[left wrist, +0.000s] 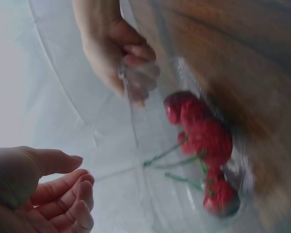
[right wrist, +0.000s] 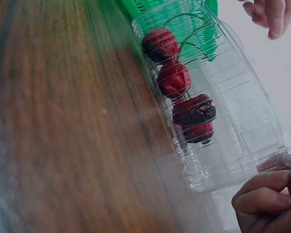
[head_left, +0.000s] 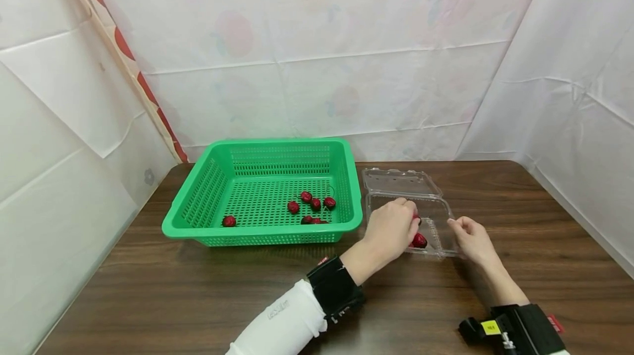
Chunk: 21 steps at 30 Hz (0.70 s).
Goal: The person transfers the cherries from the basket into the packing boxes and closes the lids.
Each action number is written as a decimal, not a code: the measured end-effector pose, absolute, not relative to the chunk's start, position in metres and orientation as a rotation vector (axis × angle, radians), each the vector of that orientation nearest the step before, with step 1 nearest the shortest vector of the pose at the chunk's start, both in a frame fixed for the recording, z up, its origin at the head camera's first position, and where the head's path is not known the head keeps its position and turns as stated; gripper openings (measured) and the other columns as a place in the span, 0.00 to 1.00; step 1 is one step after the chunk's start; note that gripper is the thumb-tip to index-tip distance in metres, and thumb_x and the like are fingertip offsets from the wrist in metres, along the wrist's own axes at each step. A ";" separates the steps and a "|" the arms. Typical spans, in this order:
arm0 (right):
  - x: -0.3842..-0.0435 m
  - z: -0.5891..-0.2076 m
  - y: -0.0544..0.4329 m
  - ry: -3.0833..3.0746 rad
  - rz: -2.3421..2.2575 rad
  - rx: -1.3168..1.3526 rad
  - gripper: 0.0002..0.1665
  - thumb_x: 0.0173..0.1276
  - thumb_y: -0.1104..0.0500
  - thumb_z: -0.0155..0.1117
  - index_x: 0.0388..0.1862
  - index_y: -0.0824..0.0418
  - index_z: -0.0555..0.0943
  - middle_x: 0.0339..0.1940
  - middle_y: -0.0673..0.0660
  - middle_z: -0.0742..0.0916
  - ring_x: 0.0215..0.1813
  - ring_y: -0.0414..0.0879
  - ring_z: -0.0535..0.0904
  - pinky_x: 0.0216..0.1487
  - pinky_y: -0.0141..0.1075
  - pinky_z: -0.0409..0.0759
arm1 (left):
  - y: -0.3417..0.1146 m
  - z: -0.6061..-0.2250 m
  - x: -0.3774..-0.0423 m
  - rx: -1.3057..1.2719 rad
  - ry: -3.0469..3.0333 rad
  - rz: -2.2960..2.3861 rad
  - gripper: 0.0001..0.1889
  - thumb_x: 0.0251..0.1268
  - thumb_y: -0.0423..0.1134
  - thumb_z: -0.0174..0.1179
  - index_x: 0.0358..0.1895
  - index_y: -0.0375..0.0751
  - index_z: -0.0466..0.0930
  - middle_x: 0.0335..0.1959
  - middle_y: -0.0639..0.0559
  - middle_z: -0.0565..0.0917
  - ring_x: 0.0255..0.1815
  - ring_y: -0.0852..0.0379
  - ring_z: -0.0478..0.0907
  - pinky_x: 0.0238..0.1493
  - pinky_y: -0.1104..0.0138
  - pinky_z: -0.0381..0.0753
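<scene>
A clear plastic clamshell box (head_left: 441, 214) lies on the table with its lid (head_left: 398, 183) folded back. Several dark red cherries (right wrist: 174, 79) with green stems lie along one side inside it. My right hand (head_left: 473, 239) pinches the box's right rim between thumb and fingers. My left hand (head_left: 393, 228) is over the left part of the box and hides some cherries in the head view. In the left wrist view its thumb and fingers (left wrist: 85, 196) are loosely bent, close together, with nothing between them. The box also shows the cherries (left wrist: 208, 141) there.
Left of the box stands a green perforated basket (head_left: 170, 225). Several cherries (head_left: 315, 204) lie toward its right side and one cherry (head_left: 229, 221) lies near the front left. White sheeting (head_left: 307, 96) hangs behind and beside the brown wooden table (head_left: 223, 300).
</scene>
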State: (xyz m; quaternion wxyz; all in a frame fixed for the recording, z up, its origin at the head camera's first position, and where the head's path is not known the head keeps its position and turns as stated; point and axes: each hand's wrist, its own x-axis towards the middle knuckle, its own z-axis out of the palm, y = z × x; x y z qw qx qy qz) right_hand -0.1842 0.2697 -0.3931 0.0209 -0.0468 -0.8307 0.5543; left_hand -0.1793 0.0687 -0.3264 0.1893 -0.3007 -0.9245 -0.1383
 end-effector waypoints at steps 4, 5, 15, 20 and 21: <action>-0.185 -0.394 0.270 -2.574 1.724 -0.143 0.17 0.70 0.58 0.45 0.22 0.63 0.62 0.07 0.48 0.68 0.08 0.35 0.59 0.09 0.28 0.59 | 0.058 -0.323 -0.182 -0.824 -2.580 -0.437 0.05 0.59 0.42 0.56 0.31 0.46 0.78 0.27 0.57 0.77 0.27 0.64 0.75 0.22 0.75 0.72; -0.185 -0.394 0.270 -2.573 1.725 -0.144 0.17 0.70 0.57 0.45 0.22 0.63 0.62 0.07 0.48 0.68 0.08 0.35 0.59 0.09 0.28 0.59 | 0.055 -0.322 -0.183 -0.821 -2.576 -0.451 0.05 0.59 0.41 0.56 0.31 0.45 0.78 0.28 0.57 0.77 0.26 0.63 0.75 0.22 0.75 0.72; -0.183 -0.394 0.270 -2.573 1.698 -0.160 0.17 0.69 0.57 0.45 0.23 0.64 0.62 0.07 0.47 0.68 0.08 0.35 0.59 0.10 0.28 0.60 | 0.025 -0.312 -0.194 -0.725 -2.572 -0.483 0.05 0.59 0.40 0.57 0.31 0.43 0.79 0.27 0.54 0.77 0.24 0.61 0.75 0.21 0.74 0.72; -0.183 -0.394 0.270 -2.570 1.708 -0.159 0.17 0.69 0.56 0.45 0.23 0.64 0.62 0.07 0.47 0.68 0.08 0.35 0.59 0.10 0.28 0.60 | 0.008 -0.309 -0.200 -0.676 -2.581 -0.514 0.06 0.59 0.39 0.57 0.33 0.40 0.79 0.30 0.52 0.79 0.25 0.59 0.76 0.21 0.73 0.72; -0.183 -0.394 0.270 -2.569 1.709 -0.161 0.17 0.69 0.56 0.45 0.22 0.63 0.62 0.07 0.47 0.67 0.08 0.35 0.59 0.10 0.28 0.60 | 0.004 -0.308 -0.201 -0.664 -2.588 -0.523 0.06 0.59 0.39 0.57 0.34 0.40 0.79 0.31 0.51 0.80 0.25 0.59 0.76 0.21 0.72 0.73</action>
